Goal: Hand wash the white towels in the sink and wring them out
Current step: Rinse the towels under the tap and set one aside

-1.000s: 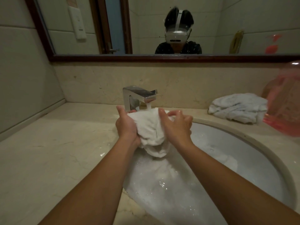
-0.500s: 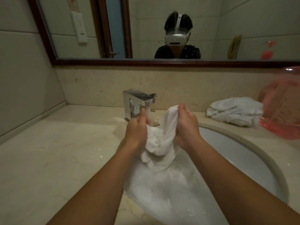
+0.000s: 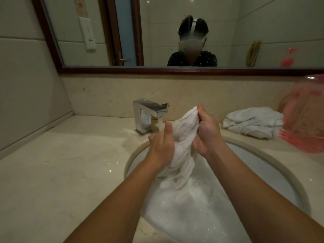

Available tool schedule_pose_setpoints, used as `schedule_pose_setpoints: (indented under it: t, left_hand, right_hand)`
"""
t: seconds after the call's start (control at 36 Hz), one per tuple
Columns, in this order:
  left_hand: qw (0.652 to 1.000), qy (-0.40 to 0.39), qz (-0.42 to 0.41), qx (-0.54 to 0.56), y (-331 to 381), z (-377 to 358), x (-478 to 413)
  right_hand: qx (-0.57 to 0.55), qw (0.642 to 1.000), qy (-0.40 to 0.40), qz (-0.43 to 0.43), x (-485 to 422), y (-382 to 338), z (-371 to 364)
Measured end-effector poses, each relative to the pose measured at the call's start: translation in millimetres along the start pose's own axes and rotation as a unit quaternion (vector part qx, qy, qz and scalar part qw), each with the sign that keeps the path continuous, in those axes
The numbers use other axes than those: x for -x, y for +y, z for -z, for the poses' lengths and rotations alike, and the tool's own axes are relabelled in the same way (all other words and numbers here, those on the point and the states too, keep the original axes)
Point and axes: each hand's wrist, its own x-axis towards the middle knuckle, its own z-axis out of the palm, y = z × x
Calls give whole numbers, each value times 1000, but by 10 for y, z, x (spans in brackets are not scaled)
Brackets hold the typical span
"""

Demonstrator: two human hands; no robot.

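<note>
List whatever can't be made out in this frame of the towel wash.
Sink floor and drain, head view: covered by suds and by the wet towel trailing into the basin.
Left hand, head view: its fingers lie behind the towel it grips; only the thumb and the back of the hand show.
Pink container, head view: blurred and cut off by the right edge, so what it is stays unclear.

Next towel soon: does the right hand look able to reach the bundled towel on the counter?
Probably, once freed: right hand grips the wet towel; nothing stands between it and the bundled towel.
</note>
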Motion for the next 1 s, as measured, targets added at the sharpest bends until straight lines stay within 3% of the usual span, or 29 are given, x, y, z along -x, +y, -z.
schedule_pose_setpoints:
  t: [0.17, 0.28, 0.39, 0.47, 0.53, 0.61, 0.67, 0.72, 0.83, 0.92, 1.0]
  left_hand:
    - [991, 88, 30, 101, 186, 83, -28]
    - [990, 92, 32, 107, 264, 132, -180]
    - [996, 32, 19, 75, 421, 135, -326]
    - [999, -13, -22, 47, 563, 107, -370]
    - [998, -25, -35, 36, 623, 95, -400]
    - [998, -18, -19, 49, 709, 83, -435]
    - [998, -20, -20, 51, 740, 71, -443]
    - [998, -27, -25, 54, 741, 74, -403]
    - [993, -45, 10, 113, 573, 80, -249]
    - [985, -123, 55, 109, 333, 3, -59]
    - [983, -161, 47, 72, 165, -128, 69]
  right_hand:
    - [151, 987, 23, 54, -49, -55, 123]
    - [260, 960, 68, 82, -85, -52, 227]
    - [306, 944, 90, 81, -77, -76, 349]
    - [333, 941, 36, 47, -12, -103, 436]
    - [353, 934, -47, 23, 56, -141, 503]
    - [414, 898, -139, -59, 235, -223, 555]
    - [463, 872, -150, -60, 286, -254, 581]
    - [464, 876, -122, -38, 314, -264, 578]
    - [371, 923, -104, -9, 363, -313, 550]
    - [321, 941, -102, -7, 384, -385, 541]
    - [306, 949, -79, 9, 415, -467, 475]
